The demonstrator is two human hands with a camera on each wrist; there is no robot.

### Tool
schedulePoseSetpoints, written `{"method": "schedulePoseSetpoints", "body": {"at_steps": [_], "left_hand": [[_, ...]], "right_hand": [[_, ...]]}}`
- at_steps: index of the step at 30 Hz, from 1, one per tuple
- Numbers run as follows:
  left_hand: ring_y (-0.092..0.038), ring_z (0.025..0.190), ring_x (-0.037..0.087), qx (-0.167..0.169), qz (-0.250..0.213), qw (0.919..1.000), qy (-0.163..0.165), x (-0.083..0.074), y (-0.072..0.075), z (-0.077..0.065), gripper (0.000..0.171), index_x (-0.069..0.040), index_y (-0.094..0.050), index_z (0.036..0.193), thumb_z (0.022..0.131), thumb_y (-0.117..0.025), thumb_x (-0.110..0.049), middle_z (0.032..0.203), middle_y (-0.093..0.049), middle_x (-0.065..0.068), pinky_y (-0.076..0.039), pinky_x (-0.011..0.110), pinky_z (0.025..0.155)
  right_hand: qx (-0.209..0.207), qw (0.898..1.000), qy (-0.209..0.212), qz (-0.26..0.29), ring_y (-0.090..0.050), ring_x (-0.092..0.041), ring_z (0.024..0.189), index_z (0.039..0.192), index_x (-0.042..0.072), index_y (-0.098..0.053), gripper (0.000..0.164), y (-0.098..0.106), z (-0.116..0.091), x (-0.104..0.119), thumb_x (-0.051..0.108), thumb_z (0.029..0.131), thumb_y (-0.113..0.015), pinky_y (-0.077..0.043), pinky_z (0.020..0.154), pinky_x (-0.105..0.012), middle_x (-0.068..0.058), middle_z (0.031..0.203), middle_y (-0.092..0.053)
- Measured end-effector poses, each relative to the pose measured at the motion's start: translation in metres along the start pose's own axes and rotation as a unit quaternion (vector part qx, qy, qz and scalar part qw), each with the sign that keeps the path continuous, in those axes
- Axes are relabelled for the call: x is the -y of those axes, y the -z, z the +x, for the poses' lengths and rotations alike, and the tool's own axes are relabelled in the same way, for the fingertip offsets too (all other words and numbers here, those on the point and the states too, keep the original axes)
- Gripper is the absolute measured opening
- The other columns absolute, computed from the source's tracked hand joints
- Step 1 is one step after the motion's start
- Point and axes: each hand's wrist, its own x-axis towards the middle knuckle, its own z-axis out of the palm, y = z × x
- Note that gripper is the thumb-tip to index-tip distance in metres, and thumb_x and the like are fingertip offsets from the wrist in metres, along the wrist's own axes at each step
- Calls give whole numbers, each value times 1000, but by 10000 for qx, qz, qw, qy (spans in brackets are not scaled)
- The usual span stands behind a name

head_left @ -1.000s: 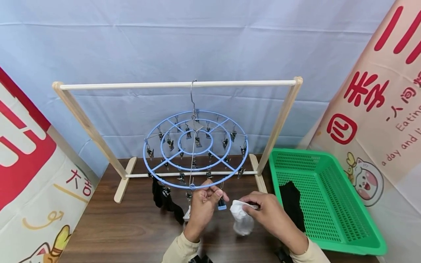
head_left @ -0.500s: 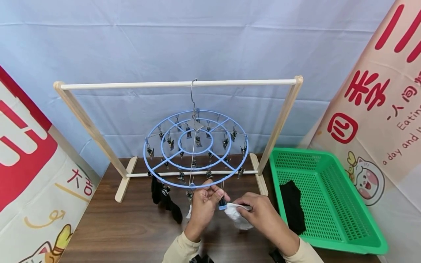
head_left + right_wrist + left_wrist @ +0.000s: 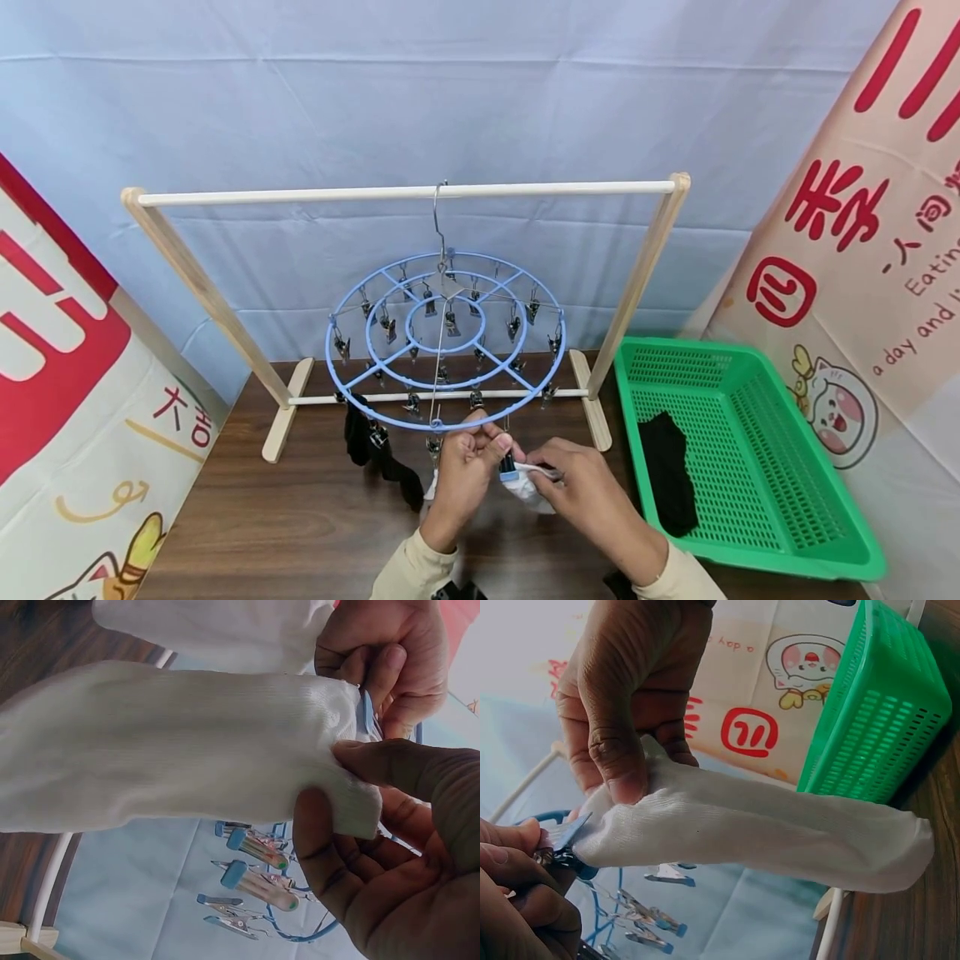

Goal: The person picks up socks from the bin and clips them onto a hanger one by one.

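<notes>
Under the blue hanger [image 3: 382,366], the left hand [image 3: 465,468] pinches a clip [image 3: 508,468]; the right hand [image 3: 588,483] grips a white sock [image 3: 780,836], cuff at the clip. Banner [image 3: 832,250] lettering includes "Eating" and "a day and".

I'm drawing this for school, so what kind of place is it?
Probably an indoor table set up for hanging laundry: there's a blue clip hanger, a wooden rack and a green basket.

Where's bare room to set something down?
The table between left banner and hanging black cloth; also the basket, right of its black sock. Crowded: under the front of the ring, with left hand, right hand, clip and white sock close together.
</notes>
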Motion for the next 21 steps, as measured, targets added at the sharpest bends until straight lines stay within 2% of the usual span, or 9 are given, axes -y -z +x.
{"method": "schedulePoseSetpoints", "body": {"at_steps": [2,5,9,13,21], "left_hand": [[-55,60,10,15,-66,10000,21,0,0,0,24,9,-53,84,94,-62,-12,76,-65,29,-32,17,52],[-47,53,9,30,-152,9999,39,0,0,0,23,9,-52,84,94,-62,-9,76,-64,31,-30,17,49],[-41,51,8,19,-178,9998,72,-1,0,0,22,9,-51,84,93,-61,-7,76,-64,31,-30,17,49],[-46,53,9,-8,-166,9998,134,-2,-1,0,20,10,-52,84,93,-62,-6,76,-65,30,-31,17,50],[-62,62,11,-50,-213,9995,239,-3,-1,-1,20,11,-53,87,92,-63,-6,75,-64,31,-40,17,54]], "right_hand": [[-16,10000,-61,-36,-63,-7,75,84,11,-72,18,-2,-1,1,0,73,-81,-52,63,-26,7,83,-67],[-122,9998,-172,-41,-62,-5,72,81,12,-71,19,-4,-2,2,-1,71,-82,-52,62,-25,7,81,-67],[-290,9981,-523,158,-58,0,66,77,14,-69,21,-7,-2,4,-2,70,-82,-49,57,-22,8,75,-65],[-378,9944,-875,455,-53,3,61,74,15,-66,24,-8,-2,5,-3,70,-81,-46,54,-20,11,70,-62],[-387,9920,-1008,656,-51,2,60,73,15,-65,26,-11,-3,5,-3,67,-82,-45,53,-21,12,67,-62]]}}
